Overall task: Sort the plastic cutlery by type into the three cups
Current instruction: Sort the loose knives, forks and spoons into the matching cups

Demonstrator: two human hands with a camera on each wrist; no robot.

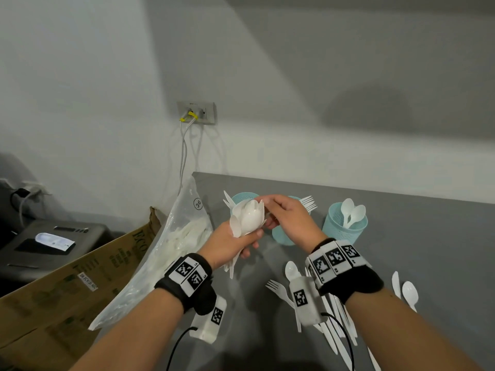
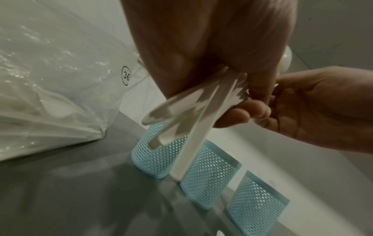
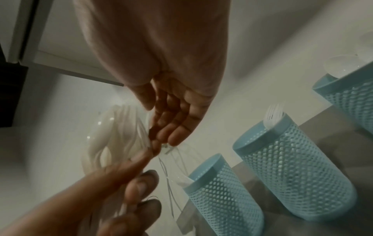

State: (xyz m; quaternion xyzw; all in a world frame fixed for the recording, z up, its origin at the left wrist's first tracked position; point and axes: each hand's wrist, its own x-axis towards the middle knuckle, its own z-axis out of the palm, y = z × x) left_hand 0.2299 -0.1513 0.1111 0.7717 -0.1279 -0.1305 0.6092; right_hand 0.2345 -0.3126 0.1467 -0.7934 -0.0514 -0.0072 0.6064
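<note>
My left hand (image 1: 249, 241) grips a bundle of white plastic cutlery (image 1: 247, 218) upright above the table, with handles (image 2: 181, 127) sticking out below the fist. My right hand (image 1: 265, 210) reaches to the bundle's top and its fingertips (image 3: 161, 137) pinch at one piece there. Behind the hands stand three light-blue mesh cups. The left cup (image 1: 242, 198) holds knives, the middle cup (image 1: 284, 236) holds forks (image 1: 308, 203), and the right cup (image 1: 345, 223) holds spoons. Loose spoons (image 1: 290, 269), a fork (image 1: 278, 289) and knives (image 1: 334, 330) lie on the grey table (image 1: 428, 236) near me.
A clear plastic bag (image 1: 182, 245) with more white cutlery leans at the table's left edge against a cardboard box (image 1: 80, 277). Another spoon (image 1: 409, 290) and a knife (image 1: 396, 283) lie at the right. The wall runs just behind the cups.
</note>
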